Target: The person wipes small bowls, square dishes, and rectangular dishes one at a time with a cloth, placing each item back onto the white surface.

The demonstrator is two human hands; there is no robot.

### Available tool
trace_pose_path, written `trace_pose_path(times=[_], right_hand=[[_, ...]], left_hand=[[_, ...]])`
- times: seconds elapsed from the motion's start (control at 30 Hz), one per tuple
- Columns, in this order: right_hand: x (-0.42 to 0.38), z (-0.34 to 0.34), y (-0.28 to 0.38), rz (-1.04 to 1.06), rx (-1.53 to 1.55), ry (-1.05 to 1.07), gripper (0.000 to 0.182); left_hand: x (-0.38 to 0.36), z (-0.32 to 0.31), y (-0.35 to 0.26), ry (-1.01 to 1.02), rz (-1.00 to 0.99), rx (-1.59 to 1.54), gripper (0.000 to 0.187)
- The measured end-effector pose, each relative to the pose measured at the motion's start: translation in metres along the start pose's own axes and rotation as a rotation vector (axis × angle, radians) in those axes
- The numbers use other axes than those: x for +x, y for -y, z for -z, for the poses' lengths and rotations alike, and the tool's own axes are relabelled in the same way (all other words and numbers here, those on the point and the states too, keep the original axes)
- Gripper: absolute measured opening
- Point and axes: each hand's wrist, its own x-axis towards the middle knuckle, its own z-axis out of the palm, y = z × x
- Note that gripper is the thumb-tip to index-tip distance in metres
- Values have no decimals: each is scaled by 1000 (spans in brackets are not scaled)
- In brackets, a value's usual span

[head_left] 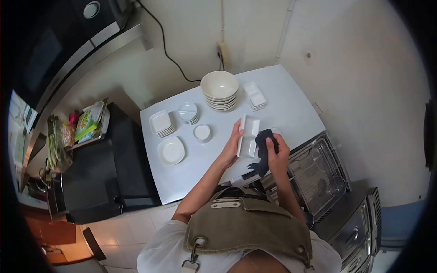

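My left hand (231,146) grips a white two-compartment sauce dish (248,139) by its left side, tilted up above the table. Bunched in my right hand (278,154) is a dark cloth (262,157), right beside the dish's right edge; a loose end hangs down. Beyond my hands stand a stack of cream bowls (220,86) and a stack of white divided dishes (255,94). To the left are stacked square plates (160,123), stacked round divided dishes (188,111), small round dishes (202,133) and a rounded-square plate (171,151).
Everything stands on a white tabletop (191,175) against the wall. An open drawer-like compartment with wire racks (321,177) lies to the right. A black appliance (91,182) and packaged food (91,122) are at left. A black cord (164,43) hangs behind.
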Motion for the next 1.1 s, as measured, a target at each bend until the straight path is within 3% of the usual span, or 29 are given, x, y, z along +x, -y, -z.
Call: trace_pose_path(times=[0.03,0.1,0.13,0.23,0.37,0.63,0.8,0.97,1.03,1.1], right_hand=[[-1,2,1,3,-4,-19,14],[-7,-3,3,429,-362,85,14],[-13,-7,1,415,-394,172,16],[-16,-9,-4,520,-604,126,18],[-6,0,-13,540,-695,30,19],[-5,-5,-17,424,-689,-78,19],[-12,1,-16,186,-755,27,19],[-3,33,12,298,-537,219,16],[1,41,25,322,-443,-14,19],[1,47,29,343,-530,-69,19]], left_hand=[[3,-9,-8,2,80,-372,53],[10,-11,0,70,90,-421,52],[11,-18,3,47,93,-393,52],[11,-30,8,109,134,-355,49],[13,-42,18,24,181,-266,47],[20,-39,26,-93,18,-95,50],[21,-38,25,-53,50,-159,50],[14,-48,17,73,143,-334,52],[14,-57,12,60,199,-375,53],[14,-57,19,51,220,-349,53]])
